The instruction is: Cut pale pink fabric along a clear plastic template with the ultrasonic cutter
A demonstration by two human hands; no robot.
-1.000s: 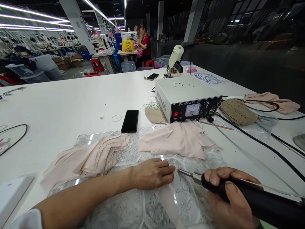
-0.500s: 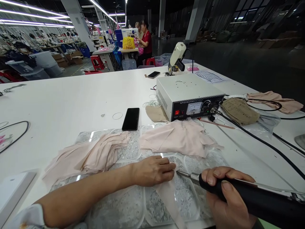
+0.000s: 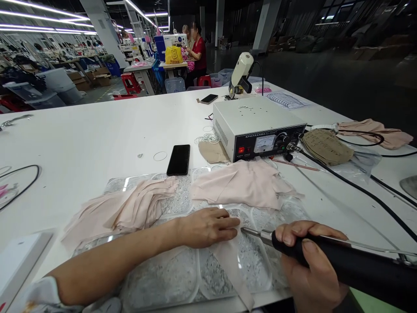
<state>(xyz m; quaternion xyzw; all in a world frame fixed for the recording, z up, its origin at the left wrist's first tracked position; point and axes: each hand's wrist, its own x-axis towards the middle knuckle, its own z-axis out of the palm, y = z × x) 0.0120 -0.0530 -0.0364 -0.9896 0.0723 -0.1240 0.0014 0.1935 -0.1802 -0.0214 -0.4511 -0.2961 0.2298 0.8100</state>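
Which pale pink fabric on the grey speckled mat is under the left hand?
The single narrow pale pink fabric strip; the two wider, layered pale pink fabric piles lie farther back.

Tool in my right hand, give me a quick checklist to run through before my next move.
1. Right hand wrapped around the tool by its black handle: ok.
2. Left hand resting on the pale cloth strip: ok.
3. Metal tip well away from the left hand's fingers: not ok; it points at them, close by.
4. Metal tip touching the cloth strip: cannot tell.
5. Black cable joined to the front of the box: ok.
6. Phone beside the box apart from both hands: ok.
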